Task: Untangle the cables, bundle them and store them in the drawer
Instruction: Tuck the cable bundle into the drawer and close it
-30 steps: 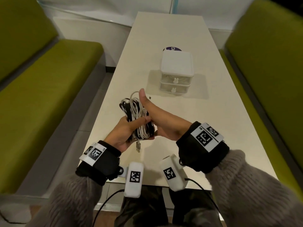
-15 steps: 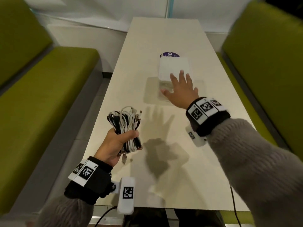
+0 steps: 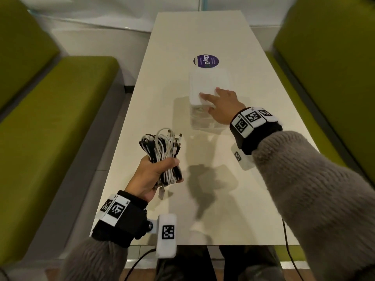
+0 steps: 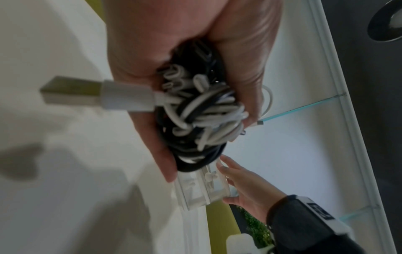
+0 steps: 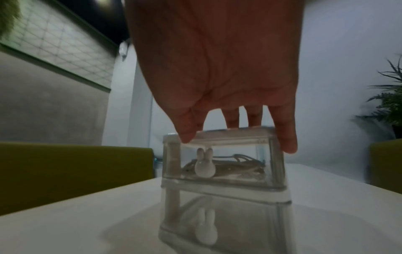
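Observation:
My left hand (image 3: 151, 177) (image 4: 195, 60) grips a coiled bundle of black and white cables (image 3: 162, 155) (image 4: 202, 116) above the near left part of the table. A white USB plug (image 4: 97, 97) sticks out of the bundle. The small clear drawer unit (image 3: 207, 92) (image 4: 202, 187) (image 5: 224, 180) stands mid-table, two drawers high, each with a white rabbit-shaped knob (image 5: 204, 163). Its upper drawer holds a cable; the lower one looks empty. Both drawers are closed. My right hand (image 3: 221, 102) (image 5: 217, 77) lies on the unit's top, fingers spread over its near edge.
The long cream table (image 3: 203, 29) runs away from me between two green benches (image 3: 50, 118) (image 3: 328, 67). A round purple sticker (image 3: 206, 60) lies just behind the drawer unit. A potted plant (image 5: 389, 96) stands at the right in the right wrist view.
My right hand left the cable bundle, reached forward and settled on top of the drawer unit. My left hand keeps hold of the bundle and has stayed near the left edge.

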Available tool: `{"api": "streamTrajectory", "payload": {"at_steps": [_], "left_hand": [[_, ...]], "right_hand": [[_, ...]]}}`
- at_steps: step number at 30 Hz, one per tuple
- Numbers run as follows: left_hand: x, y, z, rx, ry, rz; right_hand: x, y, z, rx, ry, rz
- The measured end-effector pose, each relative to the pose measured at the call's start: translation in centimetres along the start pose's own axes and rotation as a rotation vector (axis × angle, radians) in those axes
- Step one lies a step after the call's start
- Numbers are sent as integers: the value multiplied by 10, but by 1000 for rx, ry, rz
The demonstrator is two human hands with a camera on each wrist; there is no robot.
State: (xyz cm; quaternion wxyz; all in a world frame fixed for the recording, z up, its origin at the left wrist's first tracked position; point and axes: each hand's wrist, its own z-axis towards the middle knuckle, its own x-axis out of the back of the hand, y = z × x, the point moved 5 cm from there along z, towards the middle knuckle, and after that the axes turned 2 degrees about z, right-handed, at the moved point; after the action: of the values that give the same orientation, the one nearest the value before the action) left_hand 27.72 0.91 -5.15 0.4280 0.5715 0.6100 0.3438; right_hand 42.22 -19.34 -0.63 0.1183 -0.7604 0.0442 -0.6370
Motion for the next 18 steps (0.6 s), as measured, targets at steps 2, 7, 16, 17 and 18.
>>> {"api": "streamTrajectory", "payload": {"at_steps": [2,7,16,17,18], "left_hand": [[-7,3,-4,-8,9,31],[-20,16,-12,-104,52,124],[-43,59,-14,-326,-37,698],[-45,63,-11,-334,-50,754],[-46,71,-11,-348,-54,790]], "right_hand": [[-6,-3,-25,39,-13,17],[-20,-15,-99,92,53,39],[-25,-10,-163,7,226,363],[-25,0,-172,-102,302,452],[-30,9,-181,-223,299,513]]}}
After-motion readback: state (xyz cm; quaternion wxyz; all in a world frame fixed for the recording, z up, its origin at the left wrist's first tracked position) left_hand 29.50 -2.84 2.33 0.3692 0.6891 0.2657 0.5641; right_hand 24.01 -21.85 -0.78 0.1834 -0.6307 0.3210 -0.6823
